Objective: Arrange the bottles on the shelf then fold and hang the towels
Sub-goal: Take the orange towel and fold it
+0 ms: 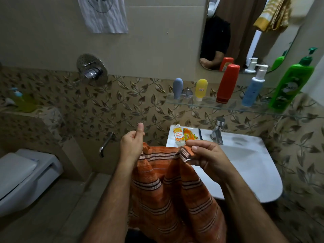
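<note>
Fingers (196,148) on towel (171,190), beside sink (254,172)

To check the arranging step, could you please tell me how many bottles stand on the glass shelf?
5, left to right on the glass shelf: grey tube, yellow tube, red bottle, blue pump bottle, green pump bottle. The mirror's reflections are not counted; none seems hidden.
</note>
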{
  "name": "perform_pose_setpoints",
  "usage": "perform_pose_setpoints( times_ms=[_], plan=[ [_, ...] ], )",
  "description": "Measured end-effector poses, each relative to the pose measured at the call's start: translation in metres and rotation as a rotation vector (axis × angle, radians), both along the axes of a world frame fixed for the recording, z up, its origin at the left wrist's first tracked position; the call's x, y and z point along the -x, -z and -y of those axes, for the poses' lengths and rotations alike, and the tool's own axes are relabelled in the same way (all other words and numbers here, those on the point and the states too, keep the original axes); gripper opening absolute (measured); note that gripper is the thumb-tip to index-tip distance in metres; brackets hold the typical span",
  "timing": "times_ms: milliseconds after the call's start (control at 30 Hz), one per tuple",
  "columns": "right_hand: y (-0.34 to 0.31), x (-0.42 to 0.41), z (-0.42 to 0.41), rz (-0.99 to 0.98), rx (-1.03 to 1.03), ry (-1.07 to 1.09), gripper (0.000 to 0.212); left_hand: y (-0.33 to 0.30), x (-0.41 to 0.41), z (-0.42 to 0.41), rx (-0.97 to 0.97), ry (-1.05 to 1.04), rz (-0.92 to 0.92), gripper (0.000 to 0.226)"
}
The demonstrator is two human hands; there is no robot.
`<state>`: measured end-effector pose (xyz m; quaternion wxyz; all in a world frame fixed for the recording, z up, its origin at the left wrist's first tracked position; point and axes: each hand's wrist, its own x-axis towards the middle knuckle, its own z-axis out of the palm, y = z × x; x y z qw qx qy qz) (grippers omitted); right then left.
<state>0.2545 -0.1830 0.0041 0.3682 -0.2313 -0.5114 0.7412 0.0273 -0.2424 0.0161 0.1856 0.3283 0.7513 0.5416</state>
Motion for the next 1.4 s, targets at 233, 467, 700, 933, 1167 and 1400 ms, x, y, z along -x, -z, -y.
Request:
perform_pose_setpoints(
  times_ms=[233,467,700,933,1167,1400],
  plan=[
    [-0.013,-0.004,0.01,0.162,-0.187,-0.155,0.053,-0.003,-0.01,-0.005,-0.062,0.185,0.414,0.065],
    [-0.017,0.015,0.015,0.388,-0.673,0.061,0.006,-0.014,-0.048,-0.005,-0.146,0.379,0.502,0.048],
    [-0.012,0.024,0.018,0.305,-0.495,0.029,0.006,-0.019,-0.059,-0.002,-0.198,0.433,0.384,0.073],
    [-0.017,0.017,0.017,0.221,-0.339,0.143,0.012,-0.013,-0.033,0.007,-0.221,0.671,0.742,0.043],
    [-0.023,0.011,0.017,0.266,-0.323,0.165,0.004,-0.005,-0.013,0.008,-0.071,0.671,0.673,0.037],
    [-0.025,0.001,0.016,0.428,-0.352,0.185,0.007,-0.002,-0.025,0.002,-0.134,0.558,0.667,0.012]
  ],
)
